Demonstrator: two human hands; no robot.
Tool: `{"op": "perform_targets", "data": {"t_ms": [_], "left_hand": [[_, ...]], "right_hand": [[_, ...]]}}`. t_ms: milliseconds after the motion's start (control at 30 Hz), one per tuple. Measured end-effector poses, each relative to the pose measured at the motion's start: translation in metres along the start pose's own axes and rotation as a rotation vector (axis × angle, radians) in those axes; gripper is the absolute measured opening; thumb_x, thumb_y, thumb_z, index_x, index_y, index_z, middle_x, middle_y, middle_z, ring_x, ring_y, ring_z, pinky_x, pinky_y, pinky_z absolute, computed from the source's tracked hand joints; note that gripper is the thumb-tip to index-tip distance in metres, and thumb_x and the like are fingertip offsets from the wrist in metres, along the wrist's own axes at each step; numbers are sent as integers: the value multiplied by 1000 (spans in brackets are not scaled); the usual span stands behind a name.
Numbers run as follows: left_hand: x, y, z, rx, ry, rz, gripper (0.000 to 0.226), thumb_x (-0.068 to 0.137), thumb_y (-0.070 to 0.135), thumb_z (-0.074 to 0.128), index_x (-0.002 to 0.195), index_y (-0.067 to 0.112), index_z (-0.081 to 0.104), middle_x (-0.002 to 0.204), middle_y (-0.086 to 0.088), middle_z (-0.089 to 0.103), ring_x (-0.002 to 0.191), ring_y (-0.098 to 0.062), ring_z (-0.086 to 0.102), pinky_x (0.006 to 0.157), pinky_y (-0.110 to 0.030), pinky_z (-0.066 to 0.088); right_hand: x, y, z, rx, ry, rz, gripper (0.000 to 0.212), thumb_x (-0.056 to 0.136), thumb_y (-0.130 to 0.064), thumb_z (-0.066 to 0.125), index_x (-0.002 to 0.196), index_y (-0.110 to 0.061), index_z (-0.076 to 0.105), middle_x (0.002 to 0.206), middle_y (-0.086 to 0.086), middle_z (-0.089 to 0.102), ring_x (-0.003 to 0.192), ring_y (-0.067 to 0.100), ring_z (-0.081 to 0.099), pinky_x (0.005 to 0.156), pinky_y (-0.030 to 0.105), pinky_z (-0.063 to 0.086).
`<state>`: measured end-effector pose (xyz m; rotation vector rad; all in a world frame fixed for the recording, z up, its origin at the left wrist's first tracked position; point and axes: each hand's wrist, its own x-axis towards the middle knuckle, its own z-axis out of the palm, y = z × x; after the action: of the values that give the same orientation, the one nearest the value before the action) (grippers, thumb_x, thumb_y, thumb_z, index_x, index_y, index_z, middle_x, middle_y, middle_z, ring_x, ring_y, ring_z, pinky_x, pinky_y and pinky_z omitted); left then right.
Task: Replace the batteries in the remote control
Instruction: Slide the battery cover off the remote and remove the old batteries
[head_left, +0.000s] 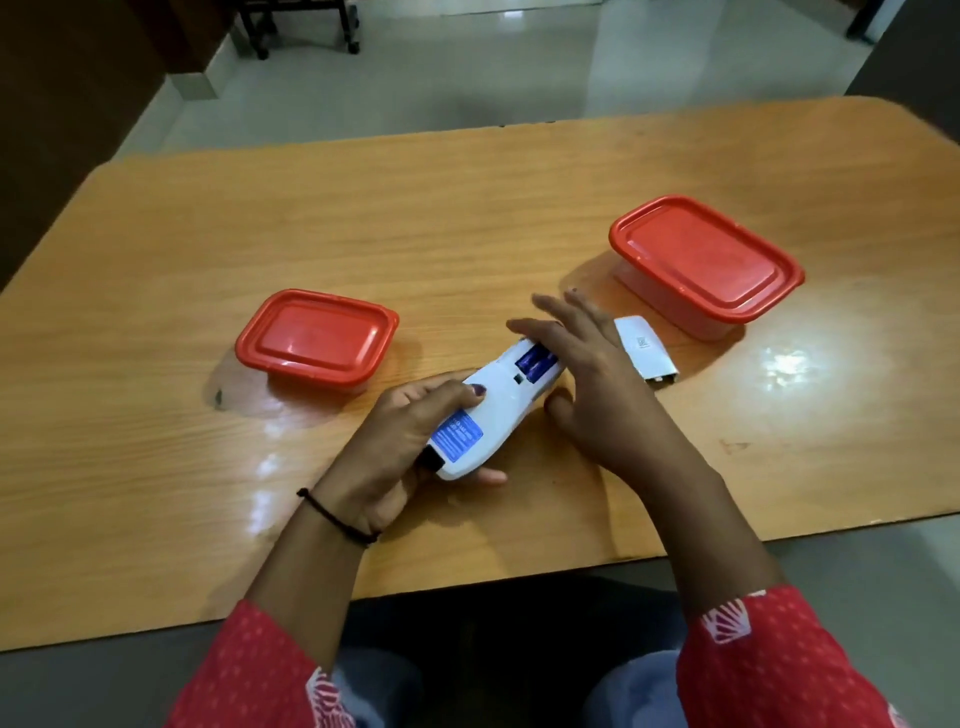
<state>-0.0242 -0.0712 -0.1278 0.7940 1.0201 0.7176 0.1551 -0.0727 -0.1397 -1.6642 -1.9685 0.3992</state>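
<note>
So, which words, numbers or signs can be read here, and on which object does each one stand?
None can be read.
Blue sticker on the white plastic remote control: white print, too blurred.
Small dark code mark on the white battery cover lying on the wooden table: too small.

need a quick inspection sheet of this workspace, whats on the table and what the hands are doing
surface: wooden table, glossy, with light glare.
job's things: white remote lying back side up, compartment open, blue batteries inside; battery cover off, lying on the table to the right.
clutter: small red-lidded box on the left, large red-lidded box on the right, both closed.
hands: left hand grips the remote's near end; right hand open, fingers spread over the battery compartment.
cables: nothing seen.
surroundings: tiled floor beyond the table; dark furniture legs at the far end.
</note>
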Motion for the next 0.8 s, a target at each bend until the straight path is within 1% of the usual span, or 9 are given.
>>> {"op": "perform_targets", "data": {"t_ms": [33, 100, 167, 233, 333, 433, 533, 700, 800], "left_hand": [[0, 2, -4, -33, 3, 9, 20, 88, 12, 55, 100, 8, 70, 92, -14, 72, 79, -24, 71, 60, -49, 60], [2, 5, -12, -159, 17, 67, 21, 89, 17, 53, 94, 10, 72, 101, -16, 72, 90, -31, 70, 68, -50, 59], [7, 7, -15, -309, 22, 146, 24, 90, 20, 49, 86, 15, 72, 101, -13, 73, 96, -31, 69, 82, -48, 56], [15, 5, -13, -359, 8, 208, 22, 87, 19, 52, 104, 15, 65, 110, -10, 70, 105, -28, 65, 93, -44, 51], [25, -3, -4, -337, 7, 284, 47, 84, 5, 56, 131, 9, 49, 127, -9, 61, 117, -23, 58, 99, -36, 47], [31, -10, 10, -117, 96, 372, 60, 85, -11, 51, 140, 5, 34, 138, -5, 52, 118, -8, 55, 96, -19, 47], [39, -15, 16, 149, 166, 460, 60, 85, -15, 51, 140, 1, 33, 131, 4, 47, 98, 15, 58, 87, -7, 45], [46, -20, 13, 250, 263, 496, 47, 86, -11, 54, 131, -1, 48, 120, 9, 56, 93, 16, 60, 87, -9, 46], [47, -22, 12, 362, 367, 520, 38, 85, -5, 59, 123, 1, 58, 119, 1, 64, 98, 8, 62, 89, -14, 49]], "right_hand": [[-1, 1, 2, 16, 15, -7, 68, 71, 7, 59, 131, -23, 50, 141, -1, 45, 138, 18, 27, 111, 28, 27], [-4, 4, 1, 17, 72, 21, 58, 70, -1, 64, 124, -20, 57, 120, -2, 57, 119, 18, 45, 96, 31, 42], [-8, 5, -2, 8, 113, 83, 49, 69, -13, 70, 116, -21, 63, 105, -2, 61, 104, 18, 54, 83, 31, 45], [-13, 4, 0, 43, 127, 159, 42, 67, -26, 77, 107, -21, 67, 95, -2, 63, 91, 17, 58, 75, 35, 47], [-23, -6, 11, 104, 167, 268, 40, 63, -42, 79, 94, -21, 64, 88, -4, 64, 81, 15, 60, 70, 38, 50], [-31, -18, 22, 88, 214, 363, 42, 64, -49, 76, 88, -19, 58, 87, -3, 63, 81, 18, 60, 68, 38, 49], [-33, -24, 29, 15, 210, 396, 44, 68, -51, 73, 90, -16, 55, 90, 0, 59, 87, 22, 58, 69, 36, 46], [-32, -30, 35, -71, 160, 409, 50, 72, -58, 66, 98, -16, 55, 98, -1, 56, 96, 20, 54, 70, 35, 44], [-34, -33, 38, -58, 142, 374, 50, 73, -58, 65, 101, -17, 56, 99, -2, 56, 97, 18, 53, 72, 33, 43]]}}
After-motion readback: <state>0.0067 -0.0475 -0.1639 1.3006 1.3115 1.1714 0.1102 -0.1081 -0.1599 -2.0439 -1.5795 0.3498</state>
